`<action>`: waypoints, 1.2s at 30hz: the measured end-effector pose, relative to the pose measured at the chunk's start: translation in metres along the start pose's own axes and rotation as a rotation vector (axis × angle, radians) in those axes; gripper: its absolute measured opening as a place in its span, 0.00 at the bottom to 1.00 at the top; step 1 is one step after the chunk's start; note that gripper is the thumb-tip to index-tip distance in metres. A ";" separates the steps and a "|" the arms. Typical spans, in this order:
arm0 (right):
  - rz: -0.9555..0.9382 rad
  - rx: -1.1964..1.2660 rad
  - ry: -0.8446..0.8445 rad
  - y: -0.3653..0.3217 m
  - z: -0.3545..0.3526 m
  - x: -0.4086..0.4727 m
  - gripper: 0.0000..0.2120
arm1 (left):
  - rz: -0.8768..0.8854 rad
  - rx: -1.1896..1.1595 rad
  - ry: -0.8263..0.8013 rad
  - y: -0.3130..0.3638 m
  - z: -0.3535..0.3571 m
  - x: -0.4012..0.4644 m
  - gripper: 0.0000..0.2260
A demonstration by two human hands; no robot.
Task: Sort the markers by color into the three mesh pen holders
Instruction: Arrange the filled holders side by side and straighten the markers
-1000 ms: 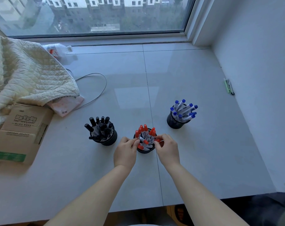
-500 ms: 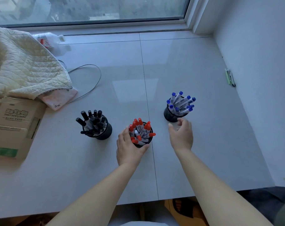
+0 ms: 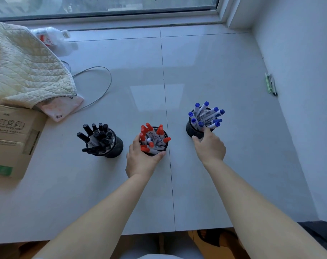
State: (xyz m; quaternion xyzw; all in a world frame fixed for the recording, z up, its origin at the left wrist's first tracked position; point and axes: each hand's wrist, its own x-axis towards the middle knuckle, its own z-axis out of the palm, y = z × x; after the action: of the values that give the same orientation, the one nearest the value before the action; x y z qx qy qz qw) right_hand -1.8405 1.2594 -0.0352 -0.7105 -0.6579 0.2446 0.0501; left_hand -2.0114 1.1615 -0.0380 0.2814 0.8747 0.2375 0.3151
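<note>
While you lean over the pale tiled ledge [image 3: 205, 75] under the window [image 3: 102, 4], the biggest item on it is the cream quilted blanket [image 3: 22, 71] at far left, draped over a cardboard box [image 3: 11, 139] and a pinkish packet [image 3: 65, 107]. A thin grey cable [image 3: 102, 90] loops out from beside the blanket, and a clear plastic bottle [image 3: 50, 37] lies near the window frame.

Your left hand [image 3: 142, 161] is wrapped around the near side of the middle holder [image 3: 163, 146], thumb on its right wall, fingers curled up the left wall, gripping it. Your right hand [image 3: 210, 146] reaches to the right holder [image 3: 191, 130], thumb touching its near wall low down, index finger laid up against the rim by the pens; fingers curled narrow on it. Whether the other fingers touch it, cannot tell.

All three black mesh holders stand upright in a rough row, well apart from each other. The left holder [image 3: 115, 147] stands untouched with the black markers [image 3: 97, 137] fanned out of it. The middle one holds the red markers [image 3: 152, 137]; the right one holds the blue markers [image 3: 205, 114], tilted right. No markers lie loose on the tiles.

A small green clip-like item [image 3: 270, 84] lies by the right wall [image 3: 304, 71], too small to identify.
</note>
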 end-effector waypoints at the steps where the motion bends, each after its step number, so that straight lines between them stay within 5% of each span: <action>1: -0.005 -0.013 -0.009 0.001 0.000 0.002 0.17 | -0.006 -0.006 0.002 0.000 -0.001 0.002 0.40; 15: -0.039 0.038 -0.050 0.014 0.019 -0.049 0.10 | -0.050 -0.007 -0.042 -0.013 -0.019 0.002 0.47; 19: -0.044 0.047 -0.098 0.017 0.026 -0.075 0.10 | -0.083 0.032 -0.110 -0.028 -0.019 -0.019 0.33; 23: -0.074 0.050 -0.120 0.018 0.031 -0.097 0.10 | 0.065 0.035 -0.181 -0.032 -0.017 -0.041 0.13; 31: -0.218 0.166 -0.206 0.023 0.025 -0.132 0.11 | 0.294 -0.031 -0.337 -0.025 -0.022 -0.067 0.10; 36: -0.184 0.271 0.073 0.025 0.013 -0.137 0.02 | 0.349 0.016 -0.312 -0.013 -0.022 -0.071 0.08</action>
State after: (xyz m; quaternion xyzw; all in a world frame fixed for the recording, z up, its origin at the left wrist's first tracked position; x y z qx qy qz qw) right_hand -1.8248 1.1213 -0.0179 -0.6425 -0.6788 0.2994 0.1918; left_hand -1.9851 1.1013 -0.0008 0.4642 0.7553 0.2353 0.3983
